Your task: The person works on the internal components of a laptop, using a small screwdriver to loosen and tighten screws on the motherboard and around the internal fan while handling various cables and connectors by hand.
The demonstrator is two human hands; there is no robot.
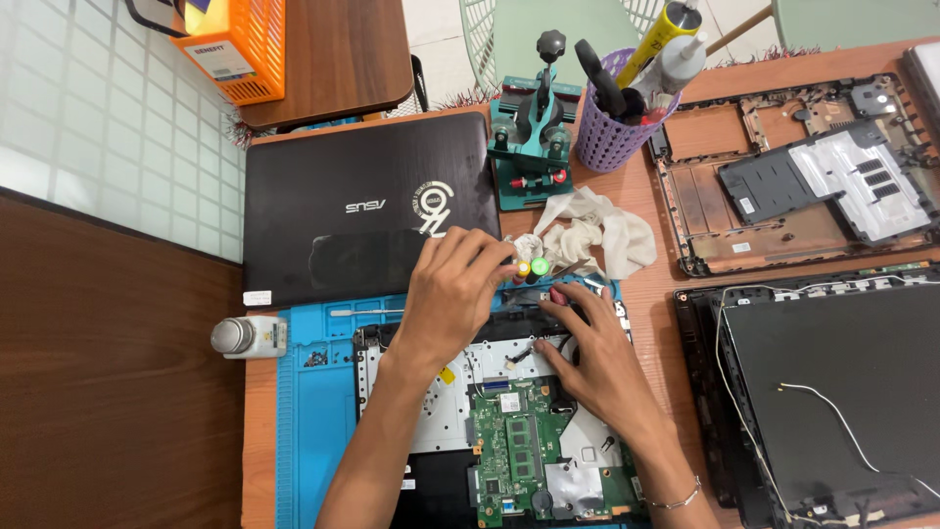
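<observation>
Head view: both hands (455, 294) (587, 348) crowded at opened laptop's (509, 441) top edge.

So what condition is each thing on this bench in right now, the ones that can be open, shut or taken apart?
Opened laptop: cover off, green circuit board exposed.
Black laptop: lid shut, lying flat.
Bottom case: removed, inside facing up.
Screen lid: detached, thin wires loose across it.
White cloth: crumpled.
Purple cup: upright, full of tools.
Left hand: fingers curled beside the screwdriver tops.
Right hand: resting on the opened laptop.
</observation>
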